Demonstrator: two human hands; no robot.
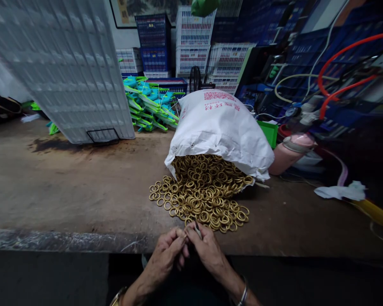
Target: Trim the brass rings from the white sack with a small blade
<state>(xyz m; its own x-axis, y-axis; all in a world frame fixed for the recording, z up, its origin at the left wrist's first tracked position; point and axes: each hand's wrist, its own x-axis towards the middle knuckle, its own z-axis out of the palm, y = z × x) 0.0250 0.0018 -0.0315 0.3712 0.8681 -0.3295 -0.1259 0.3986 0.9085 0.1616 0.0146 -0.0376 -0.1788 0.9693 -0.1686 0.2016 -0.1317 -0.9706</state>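
A heap of brass-coloured rings (200, 199) spills from the open mouth of a white sack (220, 127) with red print, lying on the worn workbench (67, 187). Both hands meet at the bench's front edge, just below the heap. My left hand (167, 250) has its fingers pinched together against the right hand. My right hand (206, 248) is closed on a small thin metal piece (197, 229) that sticks up between the fingers. What the left fingers hold is too small to make out.
A white plastic crate (67, 68) leans at the back left. Green and blue plastic parts (150, 106) pile behind it. Stacked blue and white crates (191, 42) line the rear wall. A pink bottle (290, 151), hoses and a white rag (340, 191) lie at the right.
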